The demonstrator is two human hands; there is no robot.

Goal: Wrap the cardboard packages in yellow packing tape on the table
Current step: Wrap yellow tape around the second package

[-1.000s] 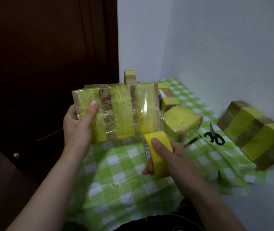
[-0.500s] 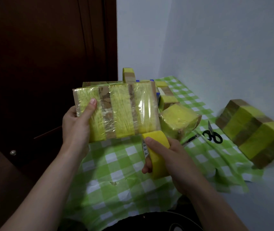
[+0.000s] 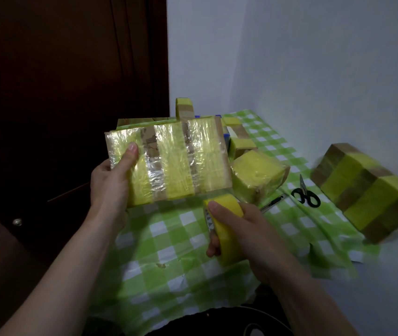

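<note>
Right grip (image 3: 247, 230) round tape roll (image 3: 228, 238), scissors (image 3: 306, 194) nearby

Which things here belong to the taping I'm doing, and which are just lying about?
In use: flat cardboard package with yellow tape bands, in the grip of the left hand; yellow packing tape roll, in the grip of the right hand.
Lying about: black-handled scissors; dark slim pen-like tool; yellow-wrapped cube-shaped package; long cardboard box banded in yellow.
</note>
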